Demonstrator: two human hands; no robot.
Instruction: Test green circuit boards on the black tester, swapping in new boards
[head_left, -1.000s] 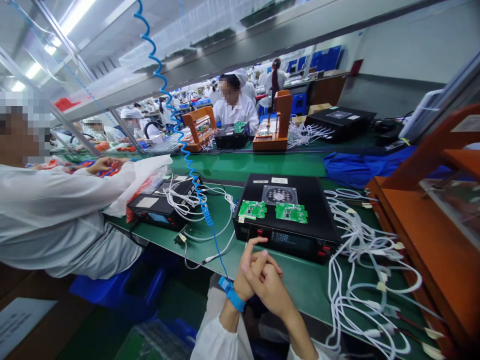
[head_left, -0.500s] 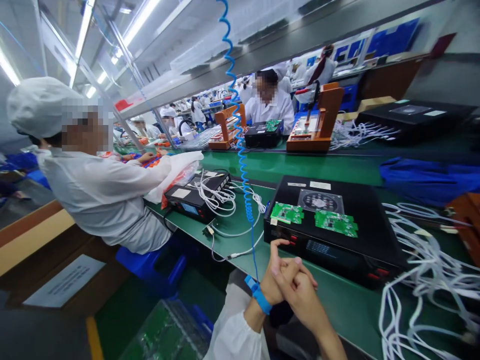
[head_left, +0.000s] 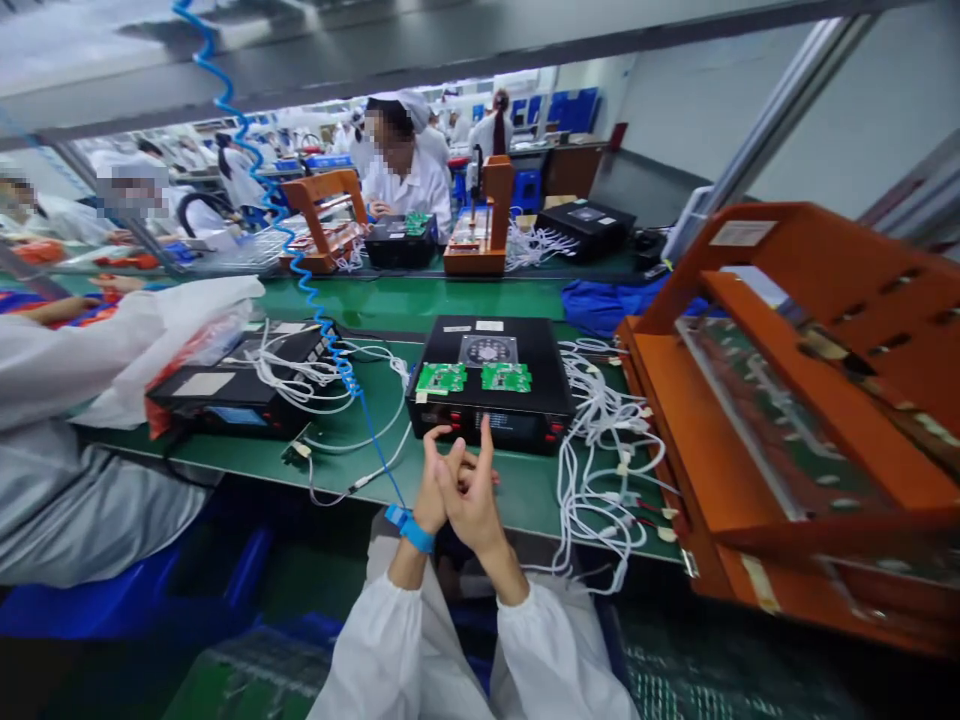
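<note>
My left hand [head_left: 433,490] and my right hand [head_left: 474,500] are together at the bench's front edge, their fingers interlaced, with no object seen between them. A blue strap [head_left: 409,528] with a coiled blue cord circles my left wrist. One finger of each hand points up toward the front panel of a black box [head_left: 525,350]. On top of that box lie a left green circuit board [head_left: 441,378] and a right green circuit board [head_left: 506,377], beside a fan grille.
White cables [head_left: 600,440] spread right of the box, next to a large orange fixture [head_left: 705,430]. At left, another black box [head_left: 217,390] carries cables near a person's white sleeve [head_left: 45,370]. A small board [head_left: 298,450] lies near the edge.
The view has swung to the right, bringing the large orange fixture into sight. My hands stay clasped, and my right hand's index finger now points up.
</note>
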